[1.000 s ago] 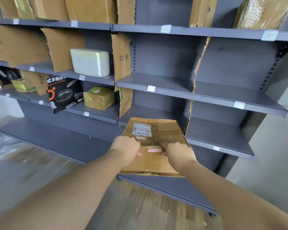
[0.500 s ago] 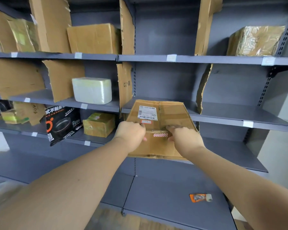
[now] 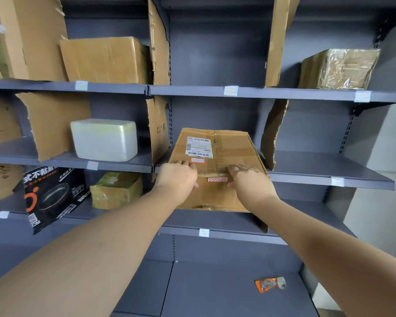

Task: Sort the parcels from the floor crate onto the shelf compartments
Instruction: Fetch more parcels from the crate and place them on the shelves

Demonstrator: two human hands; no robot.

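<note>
Labelled cardboard parcel (image 3: 234, 147) held at grey shelf's (image 3: 329, 167) front edge, left grip (image 3: 177, 177) and right grip (image 3: 248, 180) each curled over its near top edge, clasped it firmly

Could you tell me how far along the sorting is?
Done: white foam box and foil-wrapped box sit in compartments. In hand: left hand and right hand hold the labelled parcel at the middle shelf edge. Left: sliding it in; crate unseen.

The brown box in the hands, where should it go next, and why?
Probably slide the brown box forward, deeper onto the shelf. The left hand and right hand hold its near end, and much of it hangs out past the shelf's front edge, between the cardboard dividers.
</note>
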